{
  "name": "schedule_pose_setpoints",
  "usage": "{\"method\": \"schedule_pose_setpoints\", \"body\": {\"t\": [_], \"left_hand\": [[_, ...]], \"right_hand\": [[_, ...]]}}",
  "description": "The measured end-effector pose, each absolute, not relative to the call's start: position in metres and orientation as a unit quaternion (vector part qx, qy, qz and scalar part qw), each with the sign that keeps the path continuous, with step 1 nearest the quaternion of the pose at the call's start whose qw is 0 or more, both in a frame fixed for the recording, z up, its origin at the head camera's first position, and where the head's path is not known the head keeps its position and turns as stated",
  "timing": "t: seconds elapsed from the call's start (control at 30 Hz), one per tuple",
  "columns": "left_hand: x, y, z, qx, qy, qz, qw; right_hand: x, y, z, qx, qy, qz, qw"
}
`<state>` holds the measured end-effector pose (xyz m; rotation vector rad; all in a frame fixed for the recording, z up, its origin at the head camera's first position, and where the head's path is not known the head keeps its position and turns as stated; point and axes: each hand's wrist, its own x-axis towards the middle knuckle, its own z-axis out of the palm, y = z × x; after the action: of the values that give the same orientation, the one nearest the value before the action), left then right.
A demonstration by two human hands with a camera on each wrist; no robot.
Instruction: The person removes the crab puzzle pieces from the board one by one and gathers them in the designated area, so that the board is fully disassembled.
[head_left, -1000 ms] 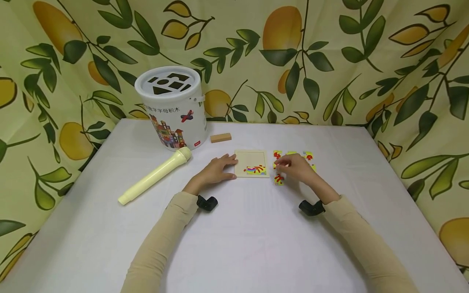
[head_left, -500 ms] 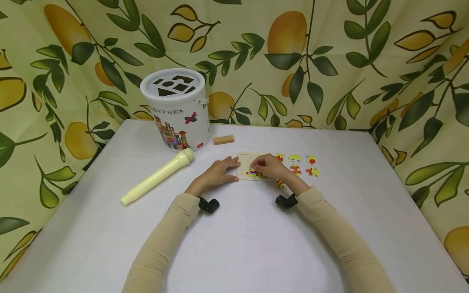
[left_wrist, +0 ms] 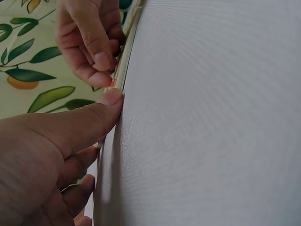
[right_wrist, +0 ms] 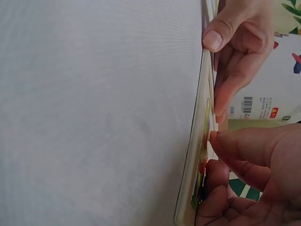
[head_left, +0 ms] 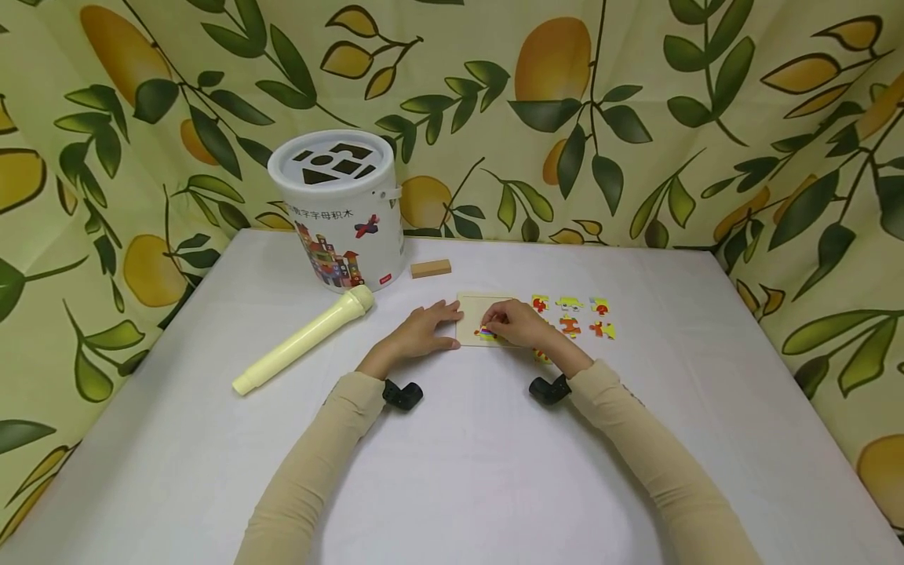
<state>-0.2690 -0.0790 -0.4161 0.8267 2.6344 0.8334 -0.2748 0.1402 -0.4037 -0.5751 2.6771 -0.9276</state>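
A pale square puzzle board lies mid-table, with a colourful jigsaw section along its lower part. My left hand touches the board's left edge, fingers spread and thumb at the near corner. Over the board, my right hand pinches a puzzle piece between thumb and fingertips, right at the jigsaw section; the fingers mostly hide it. From the right wrist view, the thumb and curled fingers sit close against the board's surface. Loose yellow-and-red puzzle pieces lie just right of the board.
Back left stands a white bucket with shaped holes in its lid. A small wooden block lies beside it. A cream microphone-shaped stick lies diagonally left of my left hand. A patterned curtain borders the table.
My right hand has moved left from the loose pieces onto the board and stays there over the last half second. My left hand has kept its place at the board's edge.
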Motion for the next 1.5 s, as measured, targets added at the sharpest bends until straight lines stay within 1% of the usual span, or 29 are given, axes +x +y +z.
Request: {"method": "schedule_pose_setpoints", "body": {"t": [0.37, 0.63, 0.77, 1.23, 1.5], "left_hand": [[-0.269, -0.079, -0.416, 0.285, 0.907, 0.285, 0.123], [-0.269, -0.079, -0.415, 0.285, 0.906, 0.287, 0.127], [-0.27, -0.079, -0.416, 0.288, 0.905, 0.286, 0.126], [-0.269, -0.079, -0.415, 0.287, 0.907, 0.281, 0.127], [-0.269, -0.079, -0.416, 0.286, 0.906, 0.285, 0.128]], "right_hand": [[-0.274, 0.143, -0.406, -0.22, 0.914, -0.323, 0.112], [-0.273, 0.145, -0.408, -0.215, 0.911, -0.336, 0.107], [-0.274, 0.146, -0.408, -0.197, 0.913, -0.342, 0.102], [-0.277, 0.152, -0.405, -0.175, 0.896, -0.388, 0.124], [-0.276, 0.152, -0.404, -0.196, 0.893, -0.382, 0.133]]}}
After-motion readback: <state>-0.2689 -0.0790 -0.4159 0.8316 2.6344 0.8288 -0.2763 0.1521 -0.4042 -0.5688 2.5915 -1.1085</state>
